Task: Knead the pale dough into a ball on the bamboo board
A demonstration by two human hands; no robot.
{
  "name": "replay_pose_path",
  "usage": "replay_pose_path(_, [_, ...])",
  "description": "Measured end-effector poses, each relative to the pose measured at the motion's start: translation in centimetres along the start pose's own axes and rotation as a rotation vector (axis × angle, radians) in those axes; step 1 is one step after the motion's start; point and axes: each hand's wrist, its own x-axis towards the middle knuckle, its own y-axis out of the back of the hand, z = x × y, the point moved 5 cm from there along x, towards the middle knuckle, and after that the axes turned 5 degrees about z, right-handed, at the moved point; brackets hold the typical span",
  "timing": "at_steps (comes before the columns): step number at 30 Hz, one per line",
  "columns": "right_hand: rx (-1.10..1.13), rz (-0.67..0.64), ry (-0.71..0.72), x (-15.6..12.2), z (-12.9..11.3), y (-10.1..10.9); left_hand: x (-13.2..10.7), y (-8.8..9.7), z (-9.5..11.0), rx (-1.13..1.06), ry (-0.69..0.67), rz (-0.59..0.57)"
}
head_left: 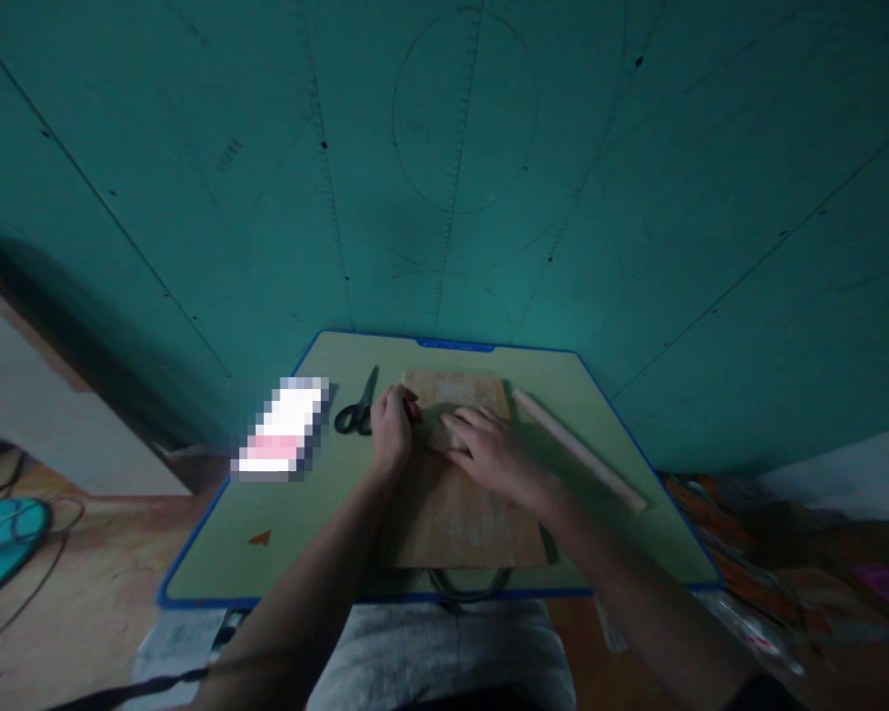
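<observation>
A pale lump of dough (437,434) lies on a wooden cutting board (459,513). My right hand (489,449) is on the lump, its fingers bent over the right side and covering part of it. Just left of the dough, my left hand (392,425) is curled closed at the board's left edge. Its palm faces inward, and whatever the fingers may hold is hidden. Black-handled scissors (356,415) lie beside my left hand, blades pointing away. To the right of the board rests a light wooden rolling pin (578,449), set at a slant.
The small table (303,553) has a blue rim and stands against a green wall (444,178). A pixelated phone-like rectangle (285,430) lies at its left. Near the front left is a small orange triangle (261,538). A dark handle (470,585) loops at the board's near end.
</observation>
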Motion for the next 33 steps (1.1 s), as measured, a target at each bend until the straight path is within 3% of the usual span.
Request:
replay_pose_path(4, [-0.065, -0.097, 0.046, -2.3, -1.4, 1.2, -0.3, -0.1, 0.4, 0.167, -0.045, 0.004])
replay_pose_path(8, [-0.033, -0.195, 0.08, -4.4, -1.8, 2.6, -0.3, -0.4, 0.6, 0.189, -0.064, -0.038])
replay_pose_path(13, [0.001, 0.012, -0.104, -2.1, 1.9, 4.3, -0.1, -0.3, 0.4, 0.118, -0.054, -0.023])
replay_pose_path(17, [0.014, 0.036, -0.164, 1.2, 2.2, 1.7, 0.4, 0.1, -0.6, -0.015, 0.008, 0.019])
replay_pose_path(21, [0.007, 0.058, -0.08, 0.2, -0.9, -0.7, 0.8, 0.3, -1.5, -0.156, 0.117, 0.051])
replay_pose_path(23, [0.026, 0.039, -0.036, -1.7, -1.6, -0.7, 0.8, 0.3, -1.6, -0.176, 0.151, 0.056])
replay_pose_path(26, [0.031, -0.005, -0.036, -3.9, -0.2, 0.6, 0.7, 0.1, -1.5, -0.143, 0.162, 0.053])
replay_pose_path(30, [-0.011, 0.043, -0.223, -3.3, 2.5, 1.3, 0.6, -0.2, -1.2, -0.057, 0.164, 0.031])
replay_pose_path(33, [0.11, 0.136, -0.312, -2.1, 2.4, 0.0, 0.1, -0.5, -0.4, 0.058, 0.082, -0.072])
